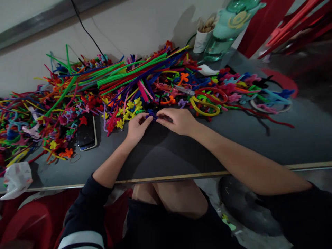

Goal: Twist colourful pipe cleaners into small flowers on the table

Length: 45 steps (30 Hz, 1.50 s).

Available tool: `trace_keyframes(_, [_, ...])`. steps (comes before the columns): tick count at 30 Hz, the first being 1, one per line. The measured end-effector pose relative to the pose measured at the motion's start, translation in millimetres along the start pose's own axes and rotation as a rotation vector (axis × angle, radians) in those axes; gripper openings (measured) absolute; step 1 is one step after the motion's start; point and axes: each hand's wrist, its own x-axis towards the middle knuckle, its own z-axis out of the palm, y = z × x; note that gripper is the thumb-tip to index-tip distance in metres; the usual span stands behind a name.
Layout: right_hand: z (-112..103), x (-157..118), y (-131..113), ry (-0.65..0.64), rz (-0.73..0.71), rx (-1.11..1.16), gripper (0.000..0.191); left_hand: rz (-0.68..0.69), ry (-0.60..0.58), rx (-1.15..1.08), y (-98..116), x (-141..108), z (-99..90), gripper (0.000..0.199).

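Over the table [168,155], the left hand [137,128] pinches a small purple piece [150,116], its completeness unclear, the right hand [179,121] narrowly closed beside it, while many flowers [120,123] look finished and fuzzy sticks [132,71] lie unbent.

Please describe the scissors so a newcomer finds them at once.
Find the heap of fuzzy coloured stems on the dark grey table. Beyond the right hand lie metal-bladed scissors: unlike the stems, smooth-handled, one loop red, one yellow.

Two hands [138,128], one bottle [219,39], one cup [202,40], one pair of scissors [204,108]
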Motion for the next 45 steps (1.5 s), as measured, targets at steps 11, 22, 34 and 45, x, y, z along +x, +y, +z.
trace_keyframes(11, [3,2,-4,-0.14,-0.009,-0.297,0.027,-0.152,-0.068,-0.142,4,-4,7.5,0.02])
trace_keyframes(22, [4,0,-6,-0.101,-0.04,-0.338,0.031,-0.133,-0.074,-0.093,1,-3,7.5,0.019])
trace_keyframes(34, [5,-1,-2,-0.107,-0.038,-0.311,0.027,-0.097,-0.026,-0.025,-2,-3,7.4,0.02])
trace_keyframes(45, [5,-1,-3,-0.128,-0.107,-0.309,0.029,-0.062,-0.045,0.017,-5,-2,5.7,0.017])
